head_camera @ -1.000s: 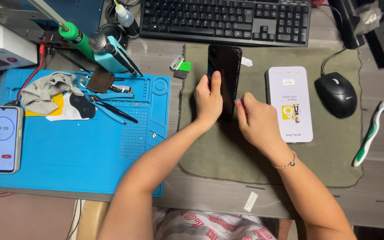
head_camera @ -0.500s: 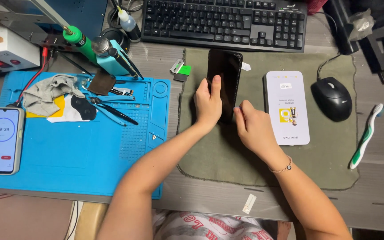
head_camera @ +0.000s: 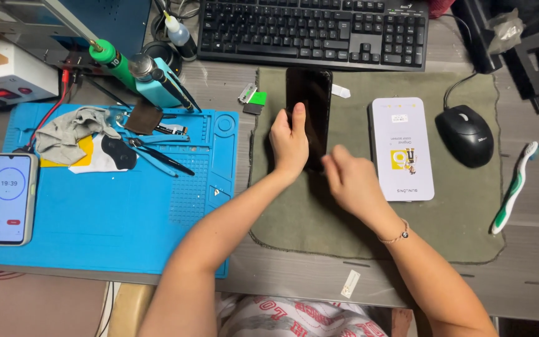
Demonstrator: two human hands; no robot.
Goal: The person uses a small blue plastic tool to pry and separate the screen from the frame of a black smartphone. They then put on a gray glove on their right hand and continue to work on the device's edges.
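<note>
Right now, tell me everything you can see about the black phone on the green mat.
The phone is a slim black slab with rounded corners and a glossy dark face, screen off. It lies flat on the green mat, long side pointing toward the keyboard. The left hand rests on its lower left part, thumb on the glass. The right hand, blurred, sits at its lower right corner; contact is unclear. Its lower end is hidden.

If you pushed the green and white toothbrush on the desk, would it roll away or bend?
The toothbrush probably would not roll far: it looks flattish and curved, lying on its side half on the green mat. It is thin, so likely light and easy to slide. The handle looks like hard plastic, so it should stay stiff rather than flop.
</note>
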